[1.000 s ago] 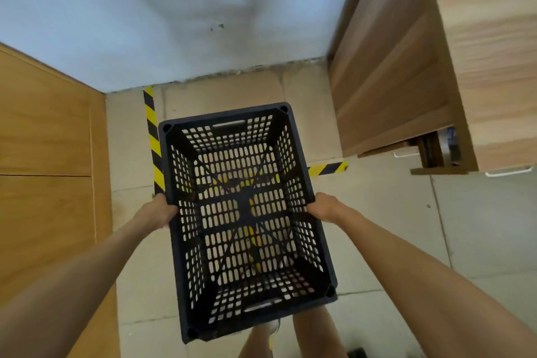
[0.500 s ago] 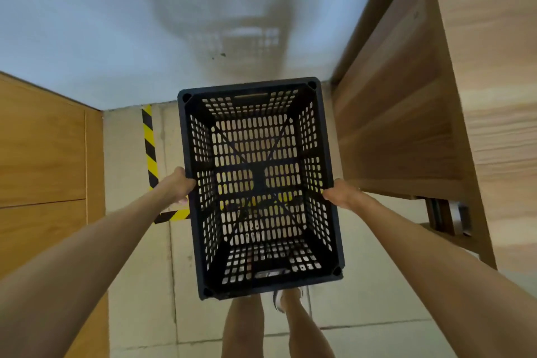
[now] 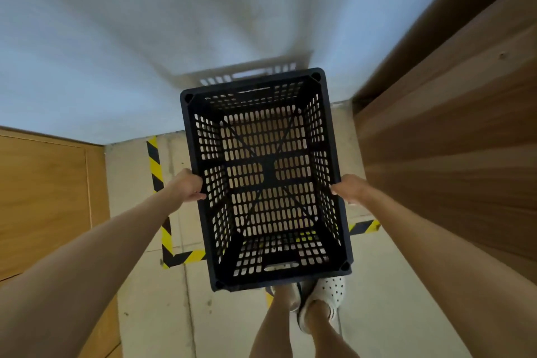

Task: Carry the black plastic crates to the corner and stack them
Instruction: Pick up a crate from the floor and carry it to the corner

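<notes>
I hold one empty black plastic crate (image 3: 266, 177) with perforated walls and floor out in front of me, above the floor. My left hand (image 3: 188, 185) grips its left long rim and my right hand (image 3: 350, 188) grips its right long rim. The crate's far end almost reaches the white wall (image 3: 145, 38), where its shadow falls. Below it lies a floor patch outlined by yellow-and-black tape (image 3: 167, 238). No other crate is in view.
A wooden cabinet (image 3: 453, 136) stands close on the right and wooden panelling (image 3: 43, 200) on the left, leaving a narrow tiled strip (image 3: 151, 314) between them. My legs and white shoes (image 3: 322, 299) are just under the crate's near end.
I have stepped closer to the wall. The crate has moved forward over the taped floor patch, and its shadow on the wall has grown sharper. Both hands keep their grip.
</notes>
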Tool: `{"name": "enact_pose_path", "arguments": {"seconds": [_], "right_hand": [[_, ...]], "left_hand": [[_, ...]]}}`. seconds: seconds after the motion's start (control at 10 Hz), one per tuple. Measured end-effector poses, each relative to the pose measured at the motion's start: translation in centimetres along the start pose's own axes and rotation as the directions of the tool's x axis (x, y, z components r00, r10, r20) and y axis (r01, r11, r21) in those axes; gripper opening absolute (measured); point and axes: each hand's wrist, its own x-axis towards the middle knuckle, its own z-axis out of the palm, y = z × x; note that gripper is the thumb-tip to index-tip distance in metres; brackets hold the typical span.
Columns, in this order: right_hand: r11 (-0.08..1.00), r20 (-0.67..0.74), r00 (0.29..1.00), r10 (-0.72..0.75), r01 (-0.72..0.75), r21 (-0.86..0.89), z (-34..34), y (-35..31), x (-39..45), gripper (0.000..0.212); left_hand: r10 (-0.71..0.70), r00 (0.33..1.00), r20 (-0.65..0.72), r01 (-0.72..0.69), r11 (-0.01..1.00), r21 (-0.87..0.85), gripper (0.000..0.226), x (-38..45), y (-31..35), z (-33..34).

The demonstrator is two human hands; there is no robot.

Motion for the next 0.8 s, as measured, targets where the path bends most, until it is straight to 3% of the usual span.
{"name": "enact_pose_path", "arguments": {"seconds": [0.1, 0.3, 0.4, 0.5, 0.8], "right_hand": [[1.0, -0.007, 1.0, 0.002, -0.002, -0.027, 0.4, -0.9, 2.0, 0.051], [0.999, 0.051, 0.998, 0.026, -0.024, -0.035, 1.1, -2.0, 7.2, 0.056], [0.997, 0.073, 0.997, 0.036, -0.031, -0.07, 1.7, -2.4, 9.0, 0.057], [0.997, 0.078, 0.996, 0.039, -0.033, -0.073, 2.3, -2.3, 10.5, 0.056], [0.996, 0.065, 0.998, -0.004, 0.01, -0.087, 3.3, -2.1, 14.1, 0.055]], "left_hand": [[0.124, 0.992, -0.007, -0.105, 0.869, 0.484, 0.048, 2.4, -0.5, 0.5], [0.031, 0.998, -0.062, -0.026, 0.997, 0.074, 0.027, 7.5, 0.6, 0.8], [-0.048, 0.992, -0.114, 0.002, 0.926, -0.378, 0.045, 8.8, 1.2, 1.5], [0.008, 0.998, -0.058, -0.019, 0.982, -0.187, 0.045, 10.2, 0.9, 2.5], [-0.085, 0.993, -0.08, 0.076, 0.991, -0.11, 0.043, 14.9, -1.0, 4.2]]}}
